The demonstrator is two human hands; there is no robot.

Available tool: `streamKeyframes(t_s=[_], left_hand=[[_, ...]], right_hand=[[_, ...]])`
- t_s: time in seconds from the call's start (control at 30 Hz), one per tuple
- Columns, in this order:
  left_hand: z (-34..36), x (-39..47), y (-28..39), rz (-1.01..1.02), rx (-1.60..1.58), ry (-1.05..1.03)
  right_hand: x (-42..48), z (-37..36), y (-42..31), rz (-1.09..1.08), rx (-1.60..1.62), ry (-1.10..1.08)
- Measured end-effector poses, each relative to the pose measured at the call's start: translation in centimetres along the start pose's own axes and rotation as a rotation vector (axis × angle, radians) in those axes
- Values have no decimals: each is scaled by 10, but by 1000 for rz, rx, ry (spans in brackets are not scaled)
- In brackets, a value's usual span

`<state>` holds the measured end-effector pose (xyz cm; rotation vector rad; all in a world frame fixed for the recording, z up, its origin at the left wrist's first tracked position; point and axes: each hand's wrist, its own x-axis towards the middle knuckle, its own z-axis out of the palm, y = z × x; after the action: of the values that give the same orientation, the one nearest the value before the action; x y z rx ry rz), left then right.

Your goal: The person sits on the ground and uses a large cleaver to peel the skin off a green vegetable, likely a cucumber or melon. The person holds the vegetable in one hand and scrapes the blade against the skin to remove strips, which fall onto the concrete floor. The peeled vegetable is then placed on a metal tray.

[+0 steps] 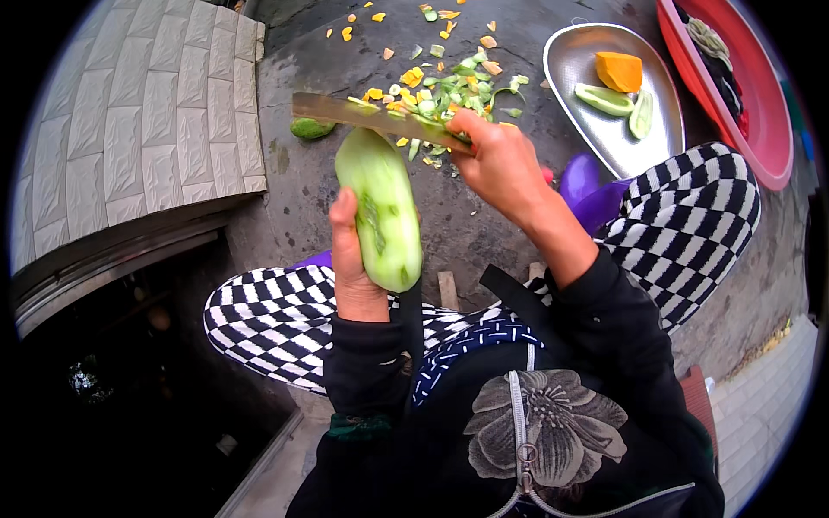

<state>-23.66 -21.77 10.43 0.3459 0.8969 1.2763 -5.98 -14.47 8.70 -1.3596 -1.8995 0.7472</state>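
Note:
My left hand (pixel 350 252) holds a large peeled pale-green gourd (pixel 382 213) upright, thumb on its near left side. In my right hand (pixel 495 162) is the handle of a wide-bladed knife (pixel 375 116); its blade lies across the gourd's far end, with bits of green peel on it. Just left of that end, a dark-green piece of vegetable (pixel 312 128) rests on the ground. Green and orange peelings (pixel 460 90) are scattered beyond the blade. On a metal tray (pixel 622 149) at the right sit an orange pumpkin chunk (pixel 619 72) and two pale-green pieces (pixel 605 100).
A red-pink plastic basin (pixel 764 97) with dark cloth in it stands at the upper right, past the tray. Purple footwear (pixel 586 188) is beside the tray. A tiled block wall (pixel 142 110) rises at the left above a dark opening. My checkered knees flank the work spot.

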Motion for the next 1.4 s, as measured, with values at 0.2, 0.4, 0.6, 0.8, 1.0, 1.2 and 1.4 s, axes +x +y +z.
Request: streamKeyframes(t_s=[0.2, 0.4, 0.6, 0.8, 1.0, 1.2, 1.4], left_hand=[[-11, 22, 21, -124, -261, 210], [-11, 9, 22, -68, -4, 401], [-11, 8, 20, -36, 22, 440], [-10, 9, 19, -43, 63, 427], [-17, 7, 16, -105, -174, 297], [-29, 21, 6, 70, -303, 313], [-9, 21, 3, 174, -29, 461]], right_hand=[[-30, 4, -37, -370, 4, 20], [-46, 11, -50, -530, -40, -54], [-48, 13, -52, -545, -37, -66], [-49, 16, -47, -548, -79, -23], [-41, 17, -38, -490, -111, -12], [-32, 19, -25, -368, -154, 27], [-33, 13, -39, -390, -121, -49]])
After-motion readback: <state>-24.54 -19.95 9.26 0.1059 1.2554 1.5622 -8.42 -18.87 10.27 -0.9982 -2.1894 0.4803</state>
